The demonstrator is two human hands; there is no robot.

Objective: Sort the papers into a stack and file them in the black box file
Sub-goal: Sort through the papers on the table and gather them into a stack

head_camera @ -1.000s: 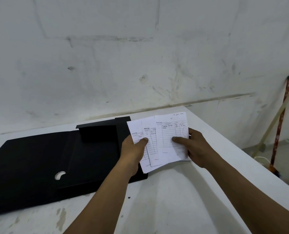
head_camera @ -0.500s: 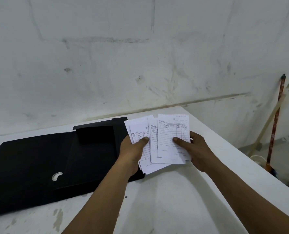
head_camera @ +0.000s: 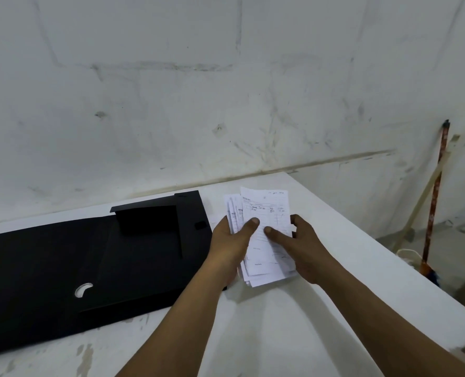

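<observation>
I am holding the papers [head_camera: 264, 235] between both hands just above the white table [head_camera: 321, 308], right beside the open black box file [head_camera: 90, 257]. My left hand [head_camera: 230, 247] is closing on their left edge with the thumb pressed on the top sheet, and my right hand [head_camera: 304, 248] is gripping the right edge, a finger lying across the face. The printed slips are mostly gathered, though a few edges are poking out at the upper left and the bottom, so I judge the squaring unfinished. The file is lying flat with its flaps spread and nothing inside it that I can see; the filing is not yet done.
</observation>
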